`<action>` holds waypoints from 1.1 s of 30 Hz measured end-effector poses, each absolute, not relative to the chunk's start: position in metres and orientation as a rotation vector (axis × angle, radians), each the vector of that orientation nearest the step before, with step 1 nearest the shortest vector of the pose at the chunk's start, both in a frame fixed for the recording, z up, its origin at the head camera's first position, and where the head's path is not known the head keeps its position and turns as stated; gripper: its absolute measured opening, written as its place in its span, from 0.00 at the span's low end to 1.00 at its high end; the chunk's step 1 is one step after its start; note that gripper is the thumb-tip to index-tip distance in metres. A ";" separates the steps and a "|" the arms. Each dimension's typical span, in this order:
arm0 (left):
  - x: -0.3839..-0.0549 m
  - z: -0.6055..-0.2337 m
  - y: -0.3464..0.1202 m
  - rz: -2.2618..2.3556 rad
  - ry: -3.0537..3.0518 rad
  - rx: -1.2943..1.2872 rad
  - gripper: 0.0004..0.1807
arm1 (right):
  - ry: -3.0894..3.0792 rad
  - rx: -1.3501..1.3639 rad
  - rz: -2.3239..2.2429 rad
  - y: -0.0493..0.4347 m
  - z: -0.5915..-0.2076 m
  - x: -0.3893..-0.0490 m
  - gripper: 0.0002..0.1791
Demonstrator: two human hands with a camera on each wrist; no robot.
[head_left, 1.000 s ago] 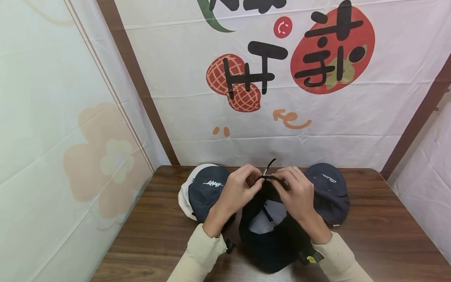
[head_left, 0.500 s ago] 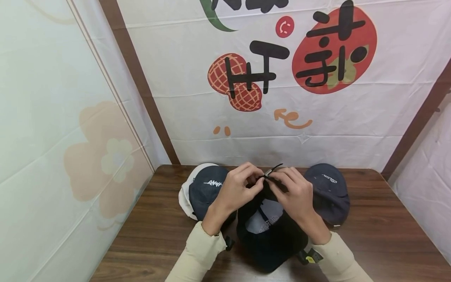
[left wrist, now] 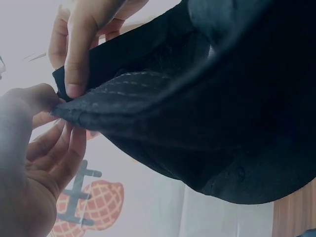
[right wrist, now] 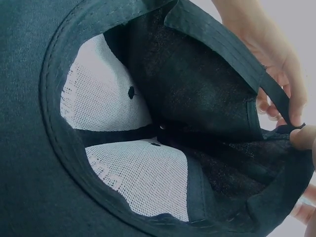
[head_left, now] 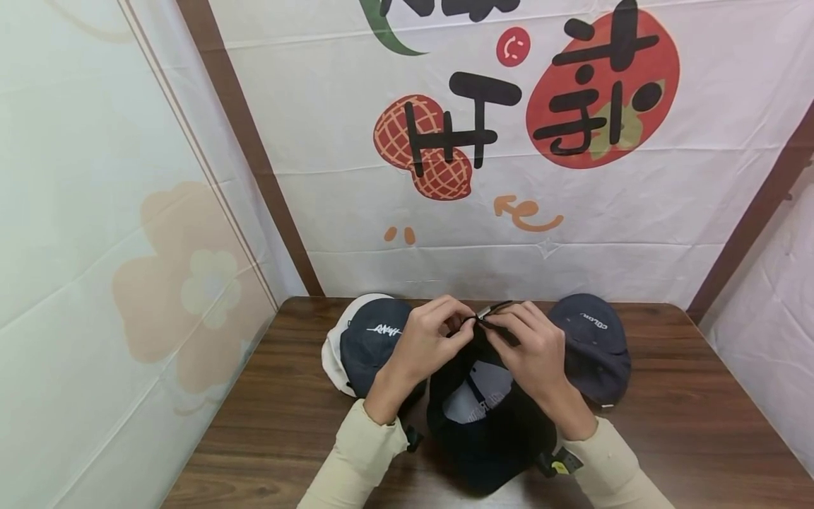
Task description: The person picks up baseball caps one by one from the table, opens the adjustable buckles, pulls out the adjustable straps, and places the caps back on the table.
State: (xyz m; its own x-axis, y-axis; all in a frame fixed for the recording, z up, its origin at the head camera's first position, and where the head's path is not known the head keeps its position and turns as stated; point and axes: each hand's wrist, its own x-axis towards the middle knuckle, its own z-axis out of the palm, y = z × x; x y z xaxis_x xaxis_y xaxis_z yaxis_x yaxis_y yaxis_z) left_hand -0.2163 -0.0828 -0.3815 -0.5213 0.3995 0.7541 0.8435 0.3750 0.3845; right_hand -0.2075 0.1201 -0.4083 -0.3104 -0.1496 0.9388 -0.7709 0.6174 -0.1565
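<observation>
A black baseball cap (head_left: pixel 486 459) hangs between both hands, its inside turned up and its brim toward the person. White mesh backing (right wrist: pixel 143 182) lines the front panels in the right wrist view. My left hand (head_left: pixel 432 338) pinches the cap's narrow back strap (right wrist: pixel 275 96) between thumb and fingertips. Close beside it, my right hand (head_left: pixel 533 346) pinches the strap's other side at a small metal buckle (head_left: pixel 485 311). A loose black strap end sticks out of the buckle toward the right fingers. The fingertips partly hide the buckle.
On the wooden table (head_left: pixel 254 424), a navy cap with white lettering (head_left: pixel 375 346) overlaps a white cap (head_left: pixel 333 357) at left. Another dark cap (head_left: pixel 591 346) lies right, partly behind the right hand. A printed white cloth (head_left: pixel 356 212) hangs behind the table.
The loose strap end has tipped from pointing upward to leaning right, lower over the right fingers. The black cap has shifted slightly left, and both hands keep their pinch.
</observation>
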 end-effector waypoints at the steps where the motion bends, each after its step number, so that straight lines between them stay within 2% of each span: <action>1: -0.216 -0.382 -0.082 -1.052 -2.085 -1.069 0.04 | -1.807 0.743 0.753 0.120 -0.408 -0.207 0.14; 11: -0.217 -0.384 -0.081 -1.066 -2.088 -1.072 0.04 | -1.809 0.722 0.766 0.121 -0.409 -0.206 0.15; 33: -0.220 -0.387 -0.086 -1.126 -2.073 -1.050 0.07 | -1.796 0.703 0.818 0.127 -0.415 -0.210 0.08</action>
State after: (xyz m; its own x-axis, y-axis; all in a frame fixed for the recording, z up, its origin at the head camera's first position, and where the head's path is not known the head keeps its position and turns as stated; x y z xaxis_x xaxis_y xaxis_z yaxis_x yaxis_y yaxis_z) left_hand -0.2199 -0.0857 -0.3874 -0.5424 0.3715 0.7535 0.8343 0.3434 0.4313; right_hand -0.2096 0.1274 -0.4147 -0.3312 -0.0934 0.9389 -0.7695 0.6026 -0.2115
